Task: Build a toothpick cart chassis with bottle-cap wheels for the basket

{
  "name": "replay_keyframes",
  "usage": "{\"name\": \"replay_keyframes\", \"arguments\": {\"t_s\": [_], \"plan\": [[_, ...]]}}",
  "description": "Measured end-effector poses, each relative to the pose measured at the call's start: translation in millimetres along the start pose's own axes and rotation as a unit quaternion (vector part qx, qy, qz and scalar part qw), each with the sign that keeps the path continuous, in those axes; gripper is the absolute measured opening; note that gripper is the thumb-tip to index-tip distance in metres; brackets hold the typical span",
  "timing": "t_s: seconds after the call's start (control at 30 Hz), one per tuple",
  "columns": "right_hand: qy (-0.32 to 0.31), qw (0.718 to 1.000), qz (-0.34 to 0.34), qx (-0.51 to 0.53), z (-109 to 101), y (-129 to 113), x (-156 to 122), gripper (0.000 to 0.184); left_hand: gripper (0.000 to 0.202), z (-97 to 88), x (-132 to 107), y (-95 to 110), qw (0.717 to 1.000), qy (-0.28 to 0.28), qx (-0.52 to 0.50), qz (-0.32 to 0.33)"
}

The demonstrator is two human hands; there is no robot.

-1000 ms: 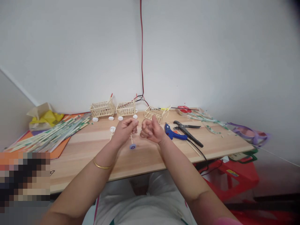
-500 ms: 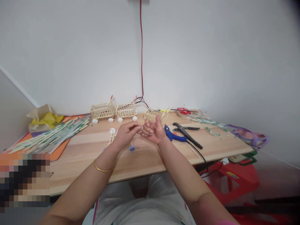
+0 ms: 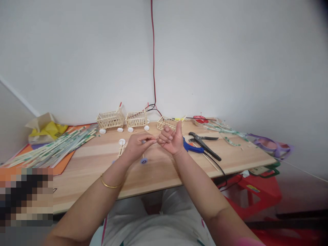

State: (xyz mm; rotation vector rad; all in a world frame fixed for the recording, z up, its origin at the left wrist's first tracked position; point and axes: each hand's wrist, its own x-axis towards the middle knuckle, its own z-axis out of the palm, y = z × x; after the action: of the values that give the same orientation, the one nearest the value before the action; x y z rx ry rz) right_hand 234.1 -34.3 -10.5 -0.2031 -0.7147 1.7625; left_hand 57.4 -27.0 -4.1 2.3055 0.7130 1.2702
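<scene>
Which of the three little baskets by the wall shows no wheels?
The right basket, behind the right hand; the left basket and middle basket have white wheels.

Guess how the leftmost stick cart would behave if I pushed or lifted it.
The leftmost stick cart would probably roll if pushed, since white wheels show beneath it, though whether they turn freely I can't tell. It looks light for its size, being an open lattice. Its thin sticks might crack under a hard squeeze.
</scene>
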Motion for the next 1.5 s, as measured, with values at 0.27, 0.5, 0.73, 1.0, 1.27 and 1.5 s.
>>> {"name": "replay_keyframes", "arguments": {"t_s": [0.27, 0.5, 0.73, 1.0, 1.27, 1.5], "plan": [[0.011, 1.000, -0.014, 0.017, 1, 3, 1, 0.071, 0.017, 7.9, -3, 0, 0.980, 0.020, 0.163, 0.114], [0.041, 0.999, -0.024, 0.005, 1, 6, 2, 0.067, 0.019, 9.5, -5, -3, 0.976, 0.053, 0.195, 0.081], [0.034, 0.983, -0.093, -0.156, 13, -21, -12, 0.046, 0.018, 4.5, -4, 3, 0.975, 0.057, 0.198, 0.078], [0.009, 0.699, -0.033, -0.714, 4, -48, -71, 0.014, 0.023, -7.8, -5, 16, 0.960, 0.215, 0.175, 0.037], [0.058, 0.875, -0.147, -0.458, 2, -60, -39, 0.024, 0.033, -5.5, -6, 10, 0.966, 0.139, 0.190, 0.106], [0.094, 0.941, -0.326, 0.014, 26, -87, -27, 0.043, 0.015, 34.2, -3, 39, 0.968, -0.132, 0.157, 0.145]]}}
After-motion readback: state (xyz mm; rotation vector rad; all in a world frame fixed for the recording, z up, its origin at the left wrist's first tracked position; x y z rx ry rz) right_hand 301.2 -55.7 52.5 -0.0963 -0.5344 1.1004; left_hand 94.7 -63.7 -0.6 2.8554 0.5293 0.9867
